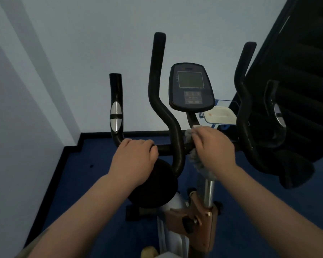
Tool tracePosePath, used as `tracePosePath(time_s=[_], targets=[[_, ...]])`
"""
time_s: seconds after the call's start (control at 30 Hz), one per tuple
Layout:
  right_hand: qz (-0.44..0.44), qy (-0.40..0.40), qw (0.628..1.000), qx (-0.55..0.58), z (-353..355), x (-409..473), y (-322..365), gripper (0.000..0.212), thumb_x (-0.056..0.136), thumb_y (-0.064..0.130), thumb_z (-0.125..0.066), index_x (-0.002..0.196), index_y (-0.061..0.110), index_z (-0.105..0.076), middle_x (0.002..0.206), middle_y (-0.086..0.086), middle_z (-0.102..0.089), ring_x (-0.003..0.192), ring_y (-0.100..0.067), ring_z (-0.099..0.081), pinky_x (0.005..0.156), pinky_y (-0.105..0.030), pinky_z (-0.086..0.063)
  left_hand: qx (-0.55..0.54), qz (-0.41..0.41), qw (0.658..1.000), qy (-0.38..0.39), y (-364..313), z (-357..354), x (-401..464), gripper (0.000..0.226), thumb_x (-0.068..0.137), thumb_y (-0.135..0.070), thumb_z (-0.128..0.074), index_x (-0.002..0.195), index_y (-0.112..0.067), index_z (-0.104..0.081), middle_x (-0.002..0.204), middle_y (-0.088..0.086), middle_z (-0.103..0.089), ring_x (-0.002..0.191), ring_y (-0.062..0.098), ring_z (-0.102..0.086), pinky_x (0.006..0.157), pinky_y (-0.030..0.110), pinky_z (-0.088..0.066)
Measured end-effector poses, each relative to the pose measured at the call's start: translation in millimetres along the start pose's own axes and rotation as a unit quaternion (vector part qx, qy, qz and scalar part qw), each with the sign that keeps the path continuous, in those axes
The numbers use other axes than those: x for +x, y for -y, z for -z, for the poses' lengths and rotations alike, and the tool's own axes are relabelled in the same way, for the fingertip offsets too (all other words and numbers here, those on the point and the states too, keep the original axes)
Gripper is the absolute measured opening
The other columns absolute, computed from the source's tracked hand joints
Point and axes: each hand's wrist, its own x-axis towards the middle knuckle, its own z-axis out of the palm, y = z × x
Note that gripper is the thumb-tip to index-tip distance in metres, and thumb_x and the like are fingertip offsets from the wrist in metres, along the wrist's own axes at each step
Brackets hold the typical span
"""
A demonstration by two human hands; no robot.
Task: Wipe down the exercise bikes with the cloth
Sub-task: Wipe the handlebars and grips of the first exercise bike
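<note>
Right hand [213, 148] presses the grey cloth [195, 161] around the handlebar crossbar [165, 148] below the console [191, 86]; left hand [136, 157] grips the bar alongside. Loose cloth hanging could snag the stem [209, 190], or a careless upward wipe might press console buttons.

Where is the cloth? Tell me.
In the head view the cloth sits right of centre, under the right hand, pressed on the handlebar just below the console.

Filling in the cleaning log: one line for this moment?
left hand grips handlebar | right hand presses cloth on bar | wiping
</note>
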Motion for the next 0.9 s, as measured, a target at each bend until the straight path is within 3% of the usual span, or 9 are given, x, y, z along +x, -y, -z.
tracePosePath(time_s=[0.13, 0.23, 0.3, 0.47, 0.63, 0.7, 0.77, 0.83, 0.9], targets=[[0.015, -0.025, 0.999, -0.041, -12.1, -6.8, 19.8, 0.027, 0.1, 0.029, -0.045, 0.098, 0.02, -0.07, 0.088, 0.004, -0.066, 0.083, -0.017, -0.058, 0.077, -0.036, -0.044, 0.01, -0.004, 1.0, -0.008, 1.6, -4.4, 0.7, 0.03, 0.101, -0.028, -0.026, 0.102, -0.023, -0.055, 0.096, -0.005, -0.062, 0.088, 0.018, -0.055, 0.091, 0.031, -0.033], [0.103, -0.062, 0.993, 0.001, -7.7, -34.7, 6.4, 0.025, 0.093, 0.013, -0.061, 0.116, 0.015, -0.069, 0.11, 0.002, -0.068, 0.103, -0.016, -0.059, 0.096, -0.031, -0.039, 0.005, -0.007, 1.0, -0.012, 2.7, -6.5, 1.1, 0.029, 0.101, -0.027, -0.029, 0.106, -0.021, -0.057, 0.099, -0.002, -0.064, 0.089, 0.019, -0.056, 0.09, 0.031, -0.032], [0.142, -0.028, 0.989, -0.013, 0.4, -31.5, -10.5, 0.032, 0.091, 0.008, -0.062, 0.123, 0.016, -0.066, 0.12, -0.001, -0.064, 0.111, -0.018, -0.056, 0.101, -0.032, -0.04, 0.007, -0.019, 0.999, -0.026, 1.9, -7.1, 0.4, 0.026, 0.101, -0.024, -0.035, 0.112, -0.019, -0.059, 0.104, -0.001, -0.065, 0.093, 0.02, -0.058, 0.092, 0.032, -0.035], [-0.036, -0.002, 0.989, 0.142, 3.8, -11.1, -13.8, 0.03, 0.101, 0.018, -0.046, 0.125, 0.025, -0.061, 0.122, 0.006, -0.06, 0.114, -0.01, -0.052, 0.094, -0.027, -0.042, -0.003, -0.002, 1.0, -0.014, 3.2, -4.0, 0.9, 0.034, 0.101, -0.031, -0.028, 0.104, -0.022, -0.061, 0.097, -0.002, -0.066, 0.087, 0.019, -0.057, 0.093, 0.032, -0.036], [-0.041, -0.069, 0.993, 0.085, -2.9, -41.8, -19.5, 0.02, 0.1, 0.026, -0.047, 0.11, 0.021, -0.063, 0.112, 0.006, -0.061, 0.11, -0.013, -0.055, 0.095, -0.034, -0.047, -0.009, -0.008, 1.0, -0.012, 2.6, -3.2, 0.8, 0.033, 0.102, -0.032, -0.026, 0.107, -0.025, -0.058, 0.099, -0.006, -0.064, 0.094, 0.017, -0.058, 0.096, 0.032, -0.035], [-0.134, -0.026, 0.984, 0.115, 2.8, -12.4, -31.9, 0.029, 0.101, 0.035, -0.042, 0.095, 0.019, -0.064, 0.092, 0.003, -0.064, 0.092, -0.019, -0.061, 0.076, -0.036, -0.049, -0.026, 0.001, 1.0, -0.012, 3.1, -3.7, 2.7, 0.033, 0.101, -0.035, -0.026, 0.108, -0.028, -0.059, 0.097, -0.008, -0.065, 0.091, 0.014, -0.057, 0.098, 0.031, -0.035], [-0.177, 0.075, 0.977, 0.098, 9.4, 22.7, -33.3, 0.041, 0.102, 0.041, -0.039, 0.096, 0.013, -0.068, 0.089, -0.005, -0.067, 0.089, -0.025, -0.063, 0.075, -0.036, -0.048, -0.045, 0.011, 0.999, -0.022, 3.4, -4.7, 4.8, 0.034, 0.1, -0.037, -0.027, 0.106, -0.03, -0.06, 0.092, -0.011, -0.064, 0.086, 0.01, -0.056, 0.098, 0.03, -0.034], [-0.142, 0.134, 0.977, 0.091, 8.2, 36.1, -28.5, 0.043, 0.103, 0.042, -0.036, 0.106, 0.013, -0.068, 0.097, -0.007, -0.068, 0.093, -0.023, -0.062, 0.083, -0.038, -0.05, -0.053, 0.02, 0.998, -0.032, 4.4, -6.5, 6.0, 0.033, 0.099, -0.038, -0.029, 0.106, -0.032, -0.06, 0.091, -0.011, -0.064, 0.082, 0.008, -0.052, 0.098, 0.028, -0.033], [-0.086, 0.125, 0.984, 0.097, 3.0, 22.8, -30.3, 0.037, 0.103, 0.04, -0.033, 0.124, 0.024, -0.059, 0.11, 0.002, -0.064, 0.099, -0.014, -0.058, 0.085, -0.035, -0.048, -0.062, 0.027, 0.997, -0.045, 5.4, -8.6, 6.3, 0.031, 0.098, -0.038, -0.031, 0.107, -0.034, -0.06, 0.09, -0.012, -0.064, 0.079, 0.006, -0.048, 0.097, 0.026, -0.032]])
